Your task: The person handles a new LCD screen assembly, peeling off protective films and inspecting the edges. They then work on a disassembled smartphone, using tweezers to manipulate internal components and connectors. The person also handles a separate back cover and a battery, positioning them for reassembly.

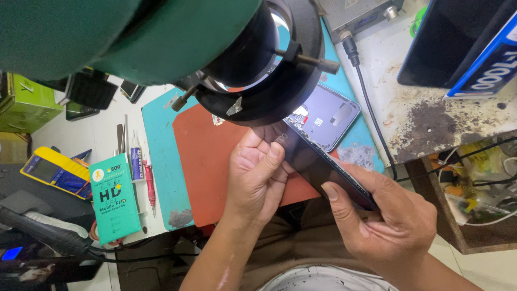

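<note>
Both hands hold a dark phone (315, 161) tilted on its edge under a black microscope head (264, 59). My left hand (256, 180) presses its thumb and fingers against the phone's upper end. My right hand (382, 221) grips the lower end along the side edge. Behind it, a second phone body (326, 116) lies flat with its open back up. Underneath lie a red-orange mat (207, 161) and a teal mat (161, 156).
A green flat package (114, 196), a red screwdriver (149, 186), a small tube and tweezers lie left on the white bench. A yellow meter (51, 170) sits further left. A black cable (371, 116) runs down a stained worktop (431, 118) at right.
</note>
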